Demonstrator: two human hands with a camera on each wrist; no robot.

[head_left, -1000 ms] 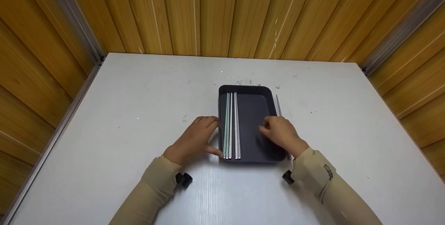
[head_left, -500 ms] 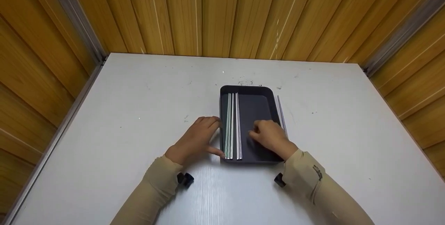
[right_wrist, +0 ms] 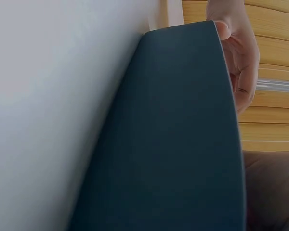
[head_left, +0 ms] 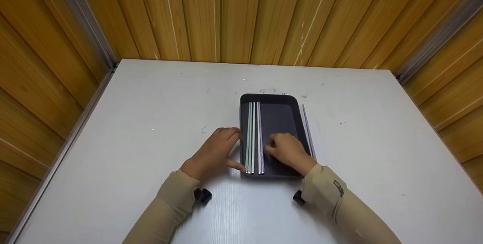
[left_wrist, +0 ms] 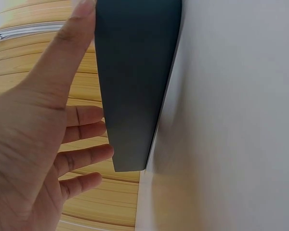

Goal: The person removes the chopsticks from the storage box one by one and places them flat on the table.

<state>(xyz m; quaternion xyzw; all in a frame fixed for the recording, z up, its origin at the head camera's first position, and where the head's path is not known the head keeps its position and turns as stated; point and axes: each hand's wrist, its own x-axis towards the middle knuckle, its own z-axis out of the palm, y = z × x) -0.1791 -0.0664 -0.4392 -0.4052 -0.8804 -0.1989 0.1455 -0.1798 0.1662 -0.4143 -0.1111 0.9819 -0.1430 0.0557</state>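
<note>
Right hand: over the tray, fingers curled toward the thumb; whether they hold anything I cannot tell (head_left: 287, 149)
Its shift: a second ago it was by the tray's right side; now it is farther in, nearer the sticks
Left hand: in its earlier place, fingers spread and fairly straight along the tray's left wall, thumb at the near corner (head_left: 217, 146)
Dark tray: lengthwise on the white surface (head_left: 132, 168), between the two hands (head_left: 277, 117)
Green sticks: inside, along the left wall, with silvery sticks (head_left: 253, 138) just beside them (head_left: 248, 138)
Pale purple sticks: right of those, a narrow gap between, arranged much as before (head_left: 260, 138)
Lavender stick: outside, beside the right wall; its upper stretch shows longer now the hand has shifted (head_left: 308, 127)
</note>
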